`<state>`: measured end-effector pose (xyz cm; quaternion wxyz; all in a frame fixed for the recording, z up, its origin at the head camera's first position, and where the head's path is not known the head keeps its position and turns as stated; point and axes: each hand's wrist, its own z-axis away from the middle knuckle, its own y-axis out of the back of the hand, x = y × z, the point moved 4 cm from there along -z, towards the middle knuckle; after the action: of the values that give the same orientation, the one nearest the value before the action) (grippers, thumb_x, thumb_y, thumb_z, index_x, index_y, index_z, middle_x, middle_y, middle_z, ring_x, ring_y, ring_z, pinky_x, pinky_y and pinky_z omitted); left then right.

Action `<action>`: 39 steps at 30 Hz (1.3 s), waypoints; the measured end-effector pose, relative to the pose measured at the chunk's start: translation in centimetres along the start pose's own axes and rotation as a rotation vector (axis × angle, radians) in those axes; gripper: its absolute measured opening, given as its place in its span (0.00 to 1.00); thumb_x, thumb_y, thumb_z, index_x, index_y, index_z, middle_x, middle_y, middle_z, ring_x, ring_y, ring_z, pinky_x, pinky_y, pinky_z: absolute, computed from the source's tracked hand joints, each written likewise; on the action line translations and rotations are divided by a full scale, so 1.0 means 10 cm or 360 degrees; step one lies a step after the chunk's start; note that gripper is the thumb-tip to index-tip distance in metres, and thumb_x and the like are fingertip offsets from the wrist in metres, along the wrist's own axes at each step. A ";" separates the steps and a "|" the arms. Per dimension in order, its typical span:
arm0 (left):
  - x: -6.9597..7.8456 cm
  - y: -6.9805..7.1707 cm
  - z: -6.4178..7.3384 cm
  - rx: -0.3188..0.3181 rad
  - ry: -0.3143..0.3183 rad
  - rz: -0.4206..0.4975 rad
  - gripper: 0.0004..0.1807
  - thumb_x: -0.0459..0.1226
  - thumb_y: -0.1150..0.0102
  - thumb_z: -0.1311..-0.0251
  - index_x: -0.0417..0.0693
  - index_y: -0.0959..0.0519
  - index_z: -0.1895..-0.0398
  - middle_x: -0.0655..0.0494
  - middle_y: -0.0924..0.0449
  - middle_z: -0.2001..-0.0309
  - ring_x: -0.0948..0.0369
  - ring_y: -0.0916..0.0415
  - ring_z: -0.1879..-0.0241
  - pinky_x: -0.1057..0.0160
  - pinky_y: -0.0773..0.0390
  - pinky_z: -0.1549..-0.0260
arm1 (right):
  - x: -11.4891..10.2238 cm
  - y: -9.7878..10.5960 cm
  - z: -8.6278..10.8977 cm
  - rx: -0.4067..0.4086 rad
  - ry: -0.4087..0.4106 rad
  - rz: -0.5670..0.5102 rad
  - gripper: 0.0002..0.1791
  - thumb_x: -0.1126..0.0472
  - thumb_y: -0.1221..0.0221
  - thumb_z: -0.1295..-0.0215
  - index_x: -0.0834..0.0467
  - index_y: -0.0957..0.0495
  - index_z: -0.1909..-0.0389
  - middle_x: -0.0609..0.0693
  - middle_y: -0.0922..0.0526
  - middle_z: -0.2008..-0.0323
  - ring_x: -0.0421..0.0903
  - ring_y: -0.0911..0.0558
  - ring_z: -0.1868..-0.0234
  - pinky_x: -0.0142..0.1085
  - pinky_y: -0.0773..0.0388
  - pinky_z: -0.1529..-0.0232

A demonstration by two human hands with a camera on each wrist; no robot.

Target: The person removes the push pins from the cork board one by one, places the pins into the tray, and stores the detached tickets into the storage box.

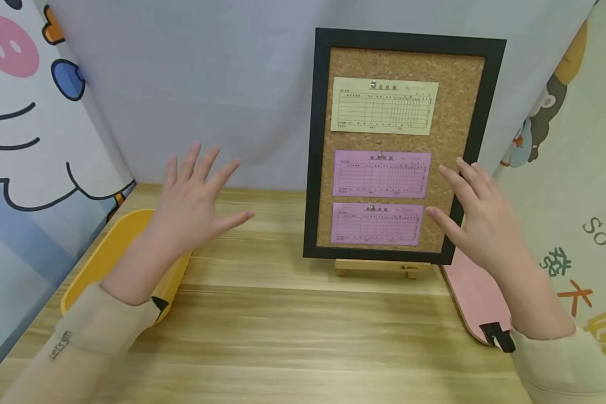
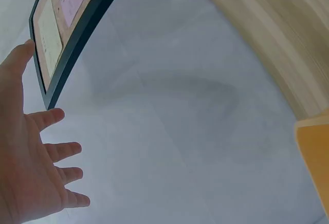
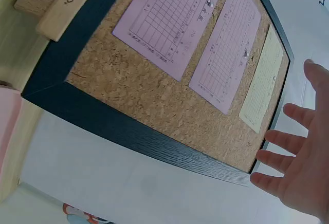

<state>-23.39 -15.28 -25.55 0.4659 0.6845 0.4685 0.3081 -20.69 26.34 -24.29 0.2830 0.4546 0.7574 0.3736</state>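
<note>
A black-framed cork board [image 1: 384, 143] leans upright on a small wooden easel [image 1: 379, 266]. Pinned to it are a yellow receipt slip [image 1: 384, 106] at the top and two pink receipt slips, one in the middle [image 1: 381, 175] and one at the bottom [image 1: 376, 225], each with a pushpin near its upper edge. My left hand [image 1: 189, 202] is raised left of the board, fingers spread, holding nothing. At the board's right side hovers my right hand [image 1: 485, 216], its fingers apart and bare, overlapping the frame in the head view.
A yellow tray [image 1: 106, 252] lies at the table's left under my left forearm. On the right, a pink tray [image 1: 477, 297] is partly hidden by my right arm. Behind the wooden table [image 1: 283, 325] hangs a grey-white cloth [image 1: 197, 84], with cartoon-printed sheets at both sides.
</note>
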 end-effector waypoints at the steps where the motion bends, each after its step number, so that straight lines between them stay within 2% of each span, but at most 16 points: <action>1: 0.02 0.03 -0.04 0.0007 -0.0010 0.0002 0.47 0.68 0.51 0.46 0.58 0.48 0.27 0.45 0.60 0.25 0.46 0.74 0.26 0.35 0.67 0.35 | -0.02 0.02 -0.04 0.0035 0.0032 0.0025 0.37 0.48 0.40 0.38 0.52 0.39 0.31 0.61 0.42 0.30 0.63 0.45 0.30 0.59 0.47 0.34; 4: 0.11 0.10 -0.15 0.0032 -0.0041 0.0013 0.47 0.69 0.52 0.45 0.58 0.48 0.26 0.46 0.61 0.25 0.47 0.75 0.26 0.36 0.68 0.35 | -0.07 0.06 -0.15 0.0132 0.0125 0.0085 0.37 0.50 0.37 0.42 0.54 0.37 0.32 0.62 0.39 0.32 0.63 0.42 0.31 0.57 0.46 0.34; 6: 0.16 0.13 -0.23 0.0070 -0.0064 0.0031 0.47 0.68 0.52 0.45 0.58 0.47 0.27 0.46 0.60 0.25 0.47 0.74 0.26 0.36 0.68 0.34 | -0.10 0.09 -0.22 0.0178 0.0177 0.0113 0.37 0.48 0.39 0.41 0.54 0.37 0.32 0.62 0.37 0.33 0.62 0.42 0.31 0.54 0.47 0.32; 11: 0.28 0.20 -0.43 0.0179 -0.0084 0.0130 0.44 0.67 0.50 0.45 0.55 0.42 0.29 0.47 0.57 0.26 0.47 0.70 0.26 0.36 0.66 0.34 | -0.16 0.13 -0.39 0.0285 0.0284 0.0136 0.38 0.33 0.56 0.34 0.57 0.35 0.34 0.63 0.34 0.35 0.61 0.39 0.33 0.50 0.46 0.32; 13: 0.32 0.21 -0.51 0.0212 -0.0081 0.0177 0.44 0.66 0.51 0.45 0.55 0.41 0.29 0.47 0.56 0.26 0.48 0.69 0.26 0.36 0.65 0.34 | -0.18 0.15 -0.45 0.0305 0.0298 0.0142 0.37 0.35 0.53 0.35 0.57 0.34 0.35 0.63 0.34 0.36 0.62 0.37 0.34 0.51 0.45 0.32; 15: 0.36 0.22 -0.58 0.0222 -0.0071 0.0220 0.43 0.67 0.51 0.44 0.56 0.40 0.30 0.47 0.55 0.26 0.48 0.68 0.26 0.37 0.64 0.34 | -0.20 0.17 -0.51 0.0306 0.0299 0.0137 0.34 0.42 0.46 0.36 0.57 0.35 0.35 0.63 0.34 0.36 0.63 0.37 0.34 0.51 0.44 0.33; 18: 0.42 0.23 -0.69 0.0207 -0.0051 0.0283 0.42 0.67 0.52 0.44 0.56 0.40 0.30 0.48 0.54 0.26 0.48 0.66 0.26 0.38 0.62 0.33 | -0.22 0.20 -0.60 0.0279 0.0264 0.0138 0.35 0.53 0.38 0.42 0.56 0.36 0.34 0.62 0.35 0.35 0.62 0.37 0.34 0.50 0.45 0.32; 25: 0.54 0.18 -0.89 0.0123 0.0004 0.0498 0.41 0.66 0.50 0.44 0.58 0.41 0.30 0.51 0.54 0.26 0.51 0.66 0.26 0.43 0.62 0.31 | -0.30 0.23 -0.83 0.0332 0.0257 0.0116 0.33 0.52 0.38 0.39 0.56 0.35 0.34 0.61 0.33 0.36 0.59 0.36 0.35 0.52 0.40 0.35; 31: 0.65 0.13 -1.03 0.0086 0.0043 0.0680 0.40 0.65 0.49 0.44 0.58 0.39 0.32 0.51 0.52 0.27 0.52 0.57 0.28 0.47 0.55 0.32 | -0.32 0.20 -0.98 0.0365 0.0237 0.0053 0.31 0.51 0.40 0.38 0.57 0.34 0.36 0.60 0.31 0.38 0.58 0.34 0.36 0.50 0.39 0.35; 39: 0.76 0.00 -1.20 -0.0096 0.0186 0.1002 0.41 0.64 0.47 0.45 0.62 0.42 0.30 0.54 0.54 0.26 0.54 0.54 0.28 0.47 0.44 0.35 | -0.32 0.10 -1.18 0.0380 0.0202 -0.0045 0.28 0.53 0.42 0.35 0.58 0.33 0.37 0.59 0.28 0.40 0.57 0.32 0.37 0.47 0.37 0.36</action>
<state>-30.86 -4.02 -21.14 0.3400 0.7628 0.2505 0.4896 -27.93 20.16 -16.59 0.1836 0.4498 0.8192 0.3049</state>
